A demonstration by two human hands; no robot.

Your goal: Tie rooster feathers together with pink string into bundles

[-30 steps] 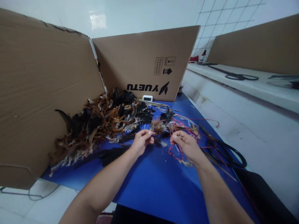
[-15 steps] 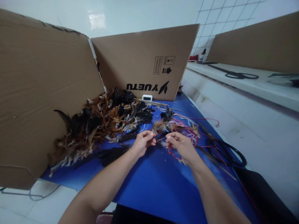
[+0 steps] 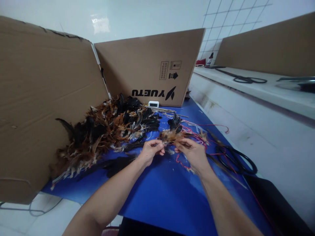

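Over the blue table, my left hand [image 3: 152,151] pinches the near left end of a tuft of brown feathers [image 3: 169,136] between thumb and fingers. My right hand [image 3: 193,153] is just right of it, thumb and fingers closed at the tuft's right side; what lies between those fingertips is too small to make out. A bit of grey fluff shows in the gap between the hands. Tangled red string [image 3: 197,135] lies behind and beside my right hand, with a black feather [image 3: 174,122] beyond the tuft.
A large heap of brown and black feathers [image 3: 108,127] spreads on the left, against cardboard panels [image 3: 145,65]. A small white digital display [image 3: 154,104] and thin sticks [image 3: 172,112] lie at the back. Black-handled scissors [image 3: 237,160] rest at right, near a black flat object [image 3: 273,196].
My right hand has come slightly nearer the feather tuft, and the red strand stretched between my hands is no longer visible. More of the brown tuft shows spread behind my fingers.
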